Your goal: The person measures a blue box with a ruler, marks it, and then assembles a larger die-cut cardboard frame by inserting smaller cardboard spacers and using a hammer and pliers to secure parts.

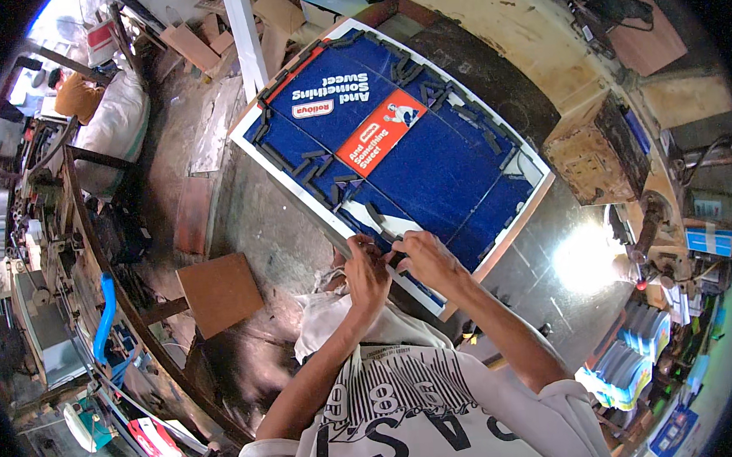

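Brown square board (221, 294), curved blue pipe (107, 318), bulging white sack (115, 126), worn wooden box (592, 158) at right

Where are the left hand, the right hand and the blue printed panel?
Left hand (367, 275), head view: back of the hand.
Right hand (427, 260), head view: back of the hand.
Blue printed panel (420, 180), head view: plain blue area.

The left hand (367, 270) and right hand (425, 260) nearly meet over the near edge of a blue printed sheet (455, 181), fingers curled; whatever lies between them is too small to tell. Dark strips (306, 178) lie scattered along its borders. Left stands a brown square board (221, 294); farther left, a white sack (117, 126). Bright light (587, 258) glares at right.
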The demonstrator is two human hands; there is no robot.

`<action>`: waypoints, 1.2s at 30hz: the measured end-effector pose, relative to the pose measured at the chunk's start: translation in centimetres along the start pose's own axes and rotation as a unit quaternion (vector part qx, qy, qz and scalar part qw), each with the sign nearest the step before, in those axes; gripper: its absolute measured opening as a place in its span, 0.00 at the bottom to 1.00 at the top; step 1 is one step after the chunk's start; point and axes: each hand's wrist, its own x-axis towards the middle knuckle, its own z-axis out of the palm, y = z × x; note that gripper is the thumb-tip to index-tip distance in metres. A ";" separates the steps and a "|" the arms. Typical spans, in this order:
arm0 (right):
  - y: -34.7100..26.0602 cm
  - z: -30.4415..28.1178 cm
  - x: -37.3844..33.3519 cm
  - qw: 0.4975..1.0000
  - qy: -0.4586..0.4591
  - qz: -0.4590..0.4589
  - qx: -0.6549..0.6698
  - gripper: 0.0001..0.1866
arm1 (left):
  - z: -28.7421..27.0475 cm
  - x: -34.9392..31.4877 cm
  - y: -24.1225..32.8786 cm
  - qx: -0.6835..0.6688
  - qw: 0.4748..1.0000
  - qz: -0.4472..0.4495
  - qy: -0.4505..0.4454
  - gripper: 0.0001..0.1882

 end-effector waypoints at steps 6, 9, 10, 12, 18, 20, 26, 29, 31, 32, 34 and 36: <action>0.6 1.4 -0.2 0.999 0.019 -0.032 -0.040 0.08 | -1.0 -0.2 0.1 -0.033 0.996 -0.079 0.030 0.30; 0.3 0.7 0.3 0.995 -0.014 -0.037 -0.090 0.13 | -0.7 -0.3 0.2 -0.068 0.992 -0.107 0.029 0.30; -0.1 0.4 0.3 0.994 -0.021 -0.036 -0.096 0.13 | -0.6 -0.3 0.2 -0.063 0.993 -0.092 0.028 0.30; -0.8 0.0 0.4 0.993 -0.034 -0.036 -0.108 0.13 | -0.6 -0.3 -0.2 -0.051 0.996 -0.060 0.027 0.29; -0.4 0.7 1.0 0.994 -0.031 -0.001 -0.103 0.10 | -0.2 0.0 -1.2 -0.019 0.997 -0.073 0.004 0.25; -1.0 0.6 0.8 0.992 -0.034 -0.017 -0.123 0.09 | -0.4 -0.2 -1.1 -0.025 0.999 -0.035 0.003 0.25; -1.5 0.6 0.6 0.983 -0.053 -0.033 -0.173 0.10 | -0.6 -0.5 -1.5 -0.060 0.996 -0.058 -0.016 0.27; -1.7 1.1 0.7 0.962 -0.074 -0.069 -0.254 0.11 | 0.0 -0.5 -2.7 -0.253 0.950 -0.185 0.015 0.29; -2.1 1.3 0.7 0.966 -0.019 -0.092 -0.242 0.10 | 0.1 -0.5 -3.4 -0.229 0.959 -0.168 0.016 0.31; -1.8 1.2 0.4 0.966 0.007 -0.098 -0.237 0.10 | 0.1 -0.4 -3.0 -0.235 0.957 -0.169 0.006 0.32; -0.1 2.0 0.6 0.968 0.003 -0.091 -0.234 0.12 | 0.2 -0.2 -2.1 -0.246 0.953 -0.177 -0.007 0.32; 0.0 2.0 0.8 0.968 -0.006 -0.093 -0.233 0.12 | -0.1 -0.2 -1.7 -0.240 0.956 -0.170 -0.009 0.32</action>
